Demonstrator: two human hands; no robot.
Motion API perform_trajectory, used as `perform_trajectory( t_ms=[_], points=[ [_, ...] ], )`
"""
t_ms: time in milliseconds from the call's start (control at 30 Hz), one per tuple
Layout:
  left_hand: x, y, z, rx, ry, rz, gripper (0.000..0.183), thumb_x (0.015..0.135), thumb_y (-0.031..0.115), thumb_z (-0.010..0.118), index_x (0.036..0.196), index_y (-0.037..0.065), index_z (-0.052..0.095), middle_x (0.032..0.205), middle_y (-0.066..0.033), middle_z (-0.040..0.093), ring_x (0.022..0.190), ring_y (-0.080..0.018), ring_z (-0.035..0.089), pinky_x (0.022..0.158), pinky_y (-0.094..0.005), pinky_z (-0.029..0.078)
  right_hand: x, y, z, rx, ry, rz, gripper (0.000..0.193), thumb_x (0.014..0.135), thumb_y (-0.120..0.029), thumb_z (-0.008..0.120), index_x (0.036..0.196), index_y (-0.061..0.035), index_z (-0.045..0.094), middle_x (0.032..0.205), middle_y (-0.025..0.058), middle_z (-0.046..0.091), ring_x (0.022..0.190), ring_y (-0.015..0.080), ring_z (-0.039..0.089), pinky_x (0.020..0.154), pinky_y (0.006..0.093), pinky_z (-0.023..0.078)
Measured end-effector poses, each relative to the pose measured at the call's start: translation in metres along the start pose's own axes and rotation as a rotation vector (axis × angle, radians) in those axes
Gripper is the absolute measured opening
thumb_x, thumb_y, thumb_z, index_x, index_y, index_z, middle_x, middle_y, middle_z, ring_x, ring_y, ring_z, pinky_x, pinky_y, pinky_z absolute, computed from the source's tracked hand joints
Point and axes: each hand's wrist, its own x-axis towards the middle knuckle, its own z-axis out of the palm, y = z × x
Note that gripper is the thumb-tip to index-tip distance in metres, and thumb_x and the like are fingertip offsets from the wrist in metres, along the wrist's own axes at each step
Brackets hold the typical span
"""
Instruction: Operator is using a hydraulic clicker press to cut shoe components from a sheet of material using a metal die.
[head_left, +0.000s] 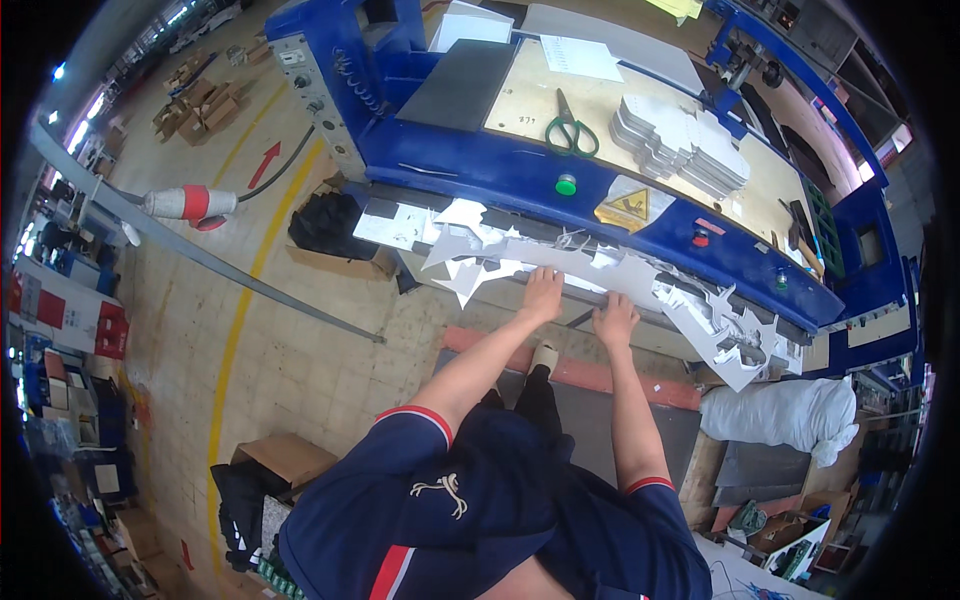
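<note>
Torn and cut white sheet scraps lie heaped along the lower ledge at the front of a blue machine. My left hand is closed on the front edge of these scraps, fingers over the top. A little to the right, my right hand also grips that edge, its fingers bent over it. My thumbs are mostly hidden. More jagged scraps hang off the ledge to the right of my hands. Above, on the machine's pale board, rest green-handled scissors and stacks of cut grey-white pieces.
The blue machine front carries a green button, a red button and a yellow warning plate. A box with black material stands left. A white wrapped bundle lies right. A grey hose crosses the left side.
</note>
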Motion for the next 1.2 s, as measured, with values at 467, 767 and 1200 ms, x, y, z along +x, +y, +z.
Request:
perform_trajectory(
  t_ms=[467,767,1200],
  points=[
    [-0.037,-0.004,0.003,-0.066,-0.057,0.008,0.046,0.066,0.009,0.069,0.107,0.000,0.052,0.111,-0.0199,0.049,0.109,-0.0366,0.046,0.097,-0.0445,0.038,-0.030,0.005,0.016,-0.039,-0.075,-0.066,0.057,0.070,-0.018,0.068,0.121,-0.0026,0.046,0.114,0.0221,0.046,0.109,0.0407,0.044,0.088,0.0513,0.038],
    [-0.038,-0.080,-0.162,-1.126,-0.831,-0.255,0.028,0.093,0.024,0.062,0.113,0.005,0.065,0.098,-0.0046,0.069,0.090,-0.0112,0.064,0.080,-0.0277,0.050,0.024,-0.029,-0.109,0.111,-1.440,-0.511,0.037,0.090,-0.037,0.055,0.114,-0.0095,0.063,0.105,0.0245,0.064,0.100,0.0399,0.061,0.087,0.0443,0.048],
    [-0.017,-0.268,-0.119,-0.034,-0.510,-0.296,0.118,0.048,0.044,0.088,0.147,0.047,0.024,0.159,-0.0200,-0.003,0.145,-0.0431,-0.006,0.109,-0.0670,0.001,0.104,-0.273,0.090,0.110,-0.344,-0.548,0.098,0.061,-0.054,0.078,0.136,-0.0051,0.037,0.131,0.0257,0.038,0.125,0.0451,0.034,0.095,0.0653,0.031]
  ],
)
